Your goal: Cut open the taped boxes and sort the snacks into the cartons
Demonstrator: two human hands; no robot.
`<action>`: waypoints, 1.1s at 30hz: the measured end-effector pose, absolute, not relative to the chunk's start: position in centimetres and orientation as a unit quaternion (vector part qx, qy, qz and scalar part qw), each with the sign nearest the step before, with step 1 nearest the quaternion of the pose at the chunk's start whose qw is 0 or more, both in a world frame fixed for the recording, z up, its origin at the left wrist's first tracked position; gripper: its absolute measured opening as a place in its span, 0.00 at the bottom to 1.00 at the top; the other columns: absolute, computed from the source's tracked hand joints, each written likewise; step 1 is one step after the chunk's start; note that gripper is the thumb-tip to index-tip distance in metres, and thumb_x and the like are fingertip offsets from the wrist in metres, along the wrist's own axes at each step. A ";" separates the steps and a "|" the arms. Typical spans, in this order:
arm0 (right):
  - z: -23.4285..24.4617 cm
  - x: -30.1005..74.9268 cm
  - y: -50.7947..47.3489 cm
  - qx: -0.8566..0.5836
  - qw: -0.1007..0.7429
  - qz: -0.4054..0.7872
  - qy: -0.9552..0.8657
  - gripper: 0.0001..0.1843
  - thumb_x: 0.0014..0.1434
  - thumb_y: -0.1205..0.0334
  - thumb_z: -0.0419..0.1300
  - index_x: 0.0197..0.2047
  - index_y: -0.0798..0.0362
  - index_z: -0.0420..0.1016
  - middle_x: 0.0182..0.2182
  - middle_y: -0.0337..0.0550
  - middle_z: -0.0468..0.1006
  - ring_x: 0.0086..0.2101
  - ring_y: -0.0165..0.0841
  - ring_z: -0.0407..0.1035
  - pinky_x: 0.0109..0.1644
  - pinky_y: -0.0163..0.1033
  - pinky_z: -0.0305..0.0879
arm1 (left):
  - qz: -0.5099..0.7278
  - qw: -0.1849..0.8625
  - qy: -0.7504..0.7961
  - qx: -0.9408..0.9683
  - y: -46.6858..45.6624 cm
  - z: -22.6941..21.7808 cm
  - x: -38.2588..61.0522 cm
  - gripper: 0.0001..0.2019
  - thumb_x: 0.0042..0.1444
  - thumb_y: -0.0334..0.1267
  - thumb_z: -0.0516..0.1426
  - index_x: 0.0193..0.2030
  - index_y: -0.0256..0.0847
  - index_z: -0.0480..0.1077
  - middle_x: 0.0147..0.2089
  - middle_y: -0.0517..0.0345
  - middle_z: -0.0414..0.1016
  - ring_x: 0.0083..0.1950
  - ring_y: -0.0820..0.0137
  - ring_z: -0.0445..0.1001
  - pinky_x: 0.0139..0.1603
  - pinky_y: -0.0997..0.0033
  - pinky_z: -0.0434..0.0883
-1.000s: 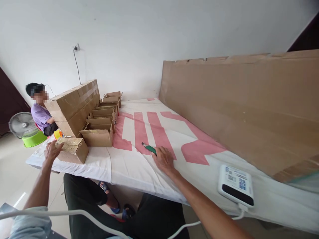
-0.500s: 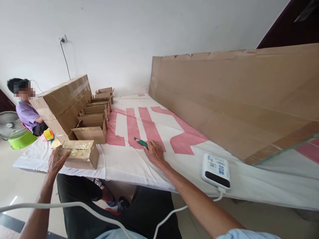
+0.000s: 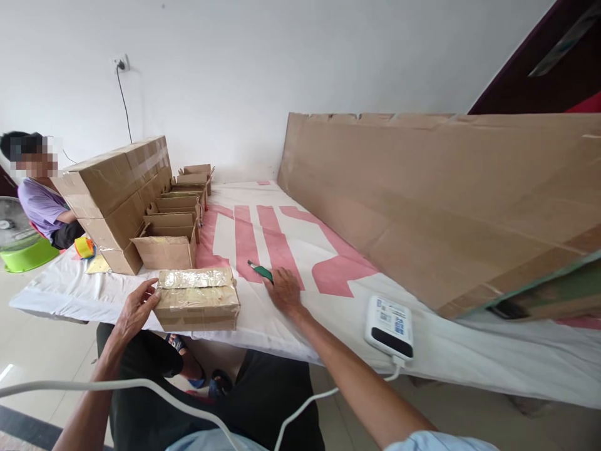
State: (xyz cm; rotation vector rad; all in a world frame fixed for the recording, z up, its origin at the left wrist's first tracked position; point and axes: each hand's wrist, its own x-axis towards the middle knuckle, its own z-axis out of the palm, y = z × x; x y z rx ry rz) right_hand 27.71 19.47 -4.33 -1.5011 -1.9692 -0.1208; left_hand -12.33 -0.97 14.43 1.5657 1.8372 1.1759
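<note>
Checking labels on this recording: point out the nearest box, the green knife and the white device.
Nearest box point(image 3: 200, 296), head view: its taped top.
Green knife point(image 3: 263, 273), head view: its handle.
White device point(image 3: 389, 322), head view: its labelled face.

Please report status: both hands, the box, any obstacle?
Left hand touching left end of brown taped cardboard box. Right hand holding slim green tool. Box at near edge of white-pink cloth. Nothing standing between box and right hand.

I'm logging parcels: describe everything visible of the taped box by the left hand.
The brown box looks like cardboard, oblong and closed, with shiny tape along its top. It lies flat near the front edge of the cloth-covered table, long side along that edge; the left hand touches its left end.
</note>
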 end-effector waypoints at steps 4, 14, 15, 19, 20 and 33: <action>-4.7 27.8 19.5 -0.567 0.326 -0.053 -0.754 0.08 0.71 0.61 0.56 0.44 0.51 0.76 0.41 0.50 0.77 0.46 0.46 0.66 0.49 0.46 0.58 | 0.462 0.269 0.653 0.537 -0.8 14.2 -12.7 0.32 0.53 0.64 0.65 0.55 0.41 0.82 0.44 0.49 0.83 0.44 0.58 0.79 0.43 0.63 0.77; -5.0 28.3 19.4 -0.562 0.317 -0.051 -0.762 0.07 0.71 0.61 0.56 0.43 0.51 0.74 0.41 0.50 0.78 0.46 0.45 0.68 0.49 0.46 0.59 | 0.485 0.360 0.620 0.501 -0.5 14.5 -13.1 0.27 0.46 0.51 0.70 0.52 0.41 0.82 0.48 0.51 0.81 0.42 0.63 0.79 0.43 0.64 0.77; -5.0 28.3 19.4 -0.562 0.316 -0.052 -0.762 0.07 0.71 0.61 0.56 0.43 0.51 0.74 0.41 0.50 0.78 0.46 0.45 0.68 0.49 0.46 0.60 | 0.484 0.369 0.618 0.498 -0.6 14.5 -13.1 0.27 0.46 0.51 0.70 0.52 0.41 0.81 0.48 0.51 0.81 0.41 0.63 0.79 0.43 0.64 0.77; -5.1 28.3 19.4 -0.562 0.319 -0.055 -0.761 0.08 0.72 0.59 0.56 0.43 0.51 0.74 0.41 0.51 0.78 0.45 0.46 0.68 0.49 0.46 0.60 | 0.481 0.375 0.622 0.491 -0.6 14.2 -13.2 0.28 0.45 0.54 0.70 0.50 0.41 0.81 0.47 0.52 0.81 0.40 0.64 0.78 0.42 0.65 0.77; -5.1 28.3 19.4 -0.562 0.320 -0.056 -0.761 0.09 0.72 0.58 0.56 0.43 0.51 0.74 0.41 0.51 0.78 0.45 0.46 0.68 0.49 0.46 0.60 | 0.481 0.371 0.625 0.490 -0.6 14.2 -13.2 0.28 0.45 0.56 0.71 0.50 0.41 0.81 0.47 0.52 0.81 0.40 0.64 0.78 0.42 0.65 0.77; -3.6 28.2 18.4 -0.566 0.319 -0.042 -0.759 0.10 0.72 0.59 0.55 0.45 0.52 0.77 0.43 0.52 0.79 0.47 0.46 0.67 0.51 0.47 0.61 | 0.478 0.369 0.624 0.496 -1.2 14.4 -12.2 0.24 0.47 0.55 0.69 0.46 0.42 0.81 0.46 0.52 0.84 0.41 0.62 0.80 0.42 0.63 0.77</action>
